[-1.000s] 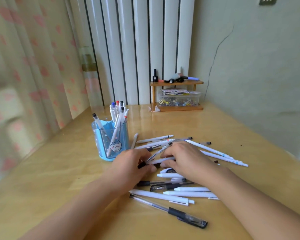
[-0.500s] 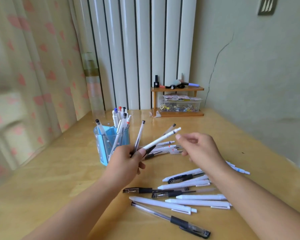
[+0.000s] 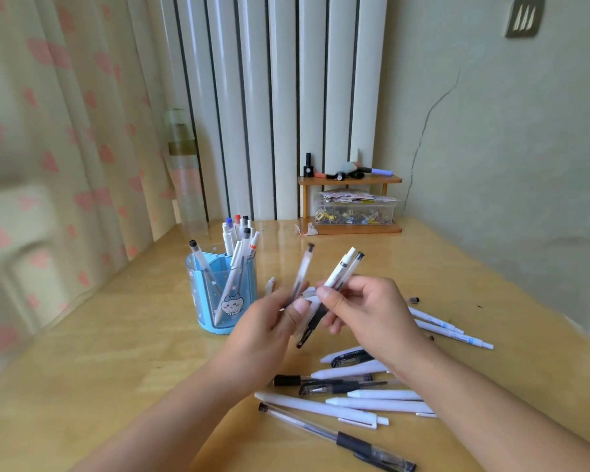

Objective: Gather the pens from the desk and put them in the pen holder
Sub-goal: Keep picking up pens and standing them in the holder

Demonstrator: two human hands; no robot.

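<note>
Hidden or unclear: the lower ends of the held pens were covered by the fingers, and both hands were smeared by motion; the curtain on the left was blurred too. Several loose pens were partly covered by the right forearm, so their count was only rough.
Left hand: raised above the table, closed around a clear pen that pointed up and away.
Right hand: raised just right of the left hand, pinching a white pen and a dark-tipped pen held side by side; a black-gripped pen hung between the two hands, and which hand gripped it could not be told.
Held pens: four were counted.
Pen holder: one blue holder stood upright left of the hands, near them, with about eight pens inside.
Loose pens: about ten were seen lying on the near and right parts of the table.
Small shelf: one was set at the far edge, against the wall.
</note>
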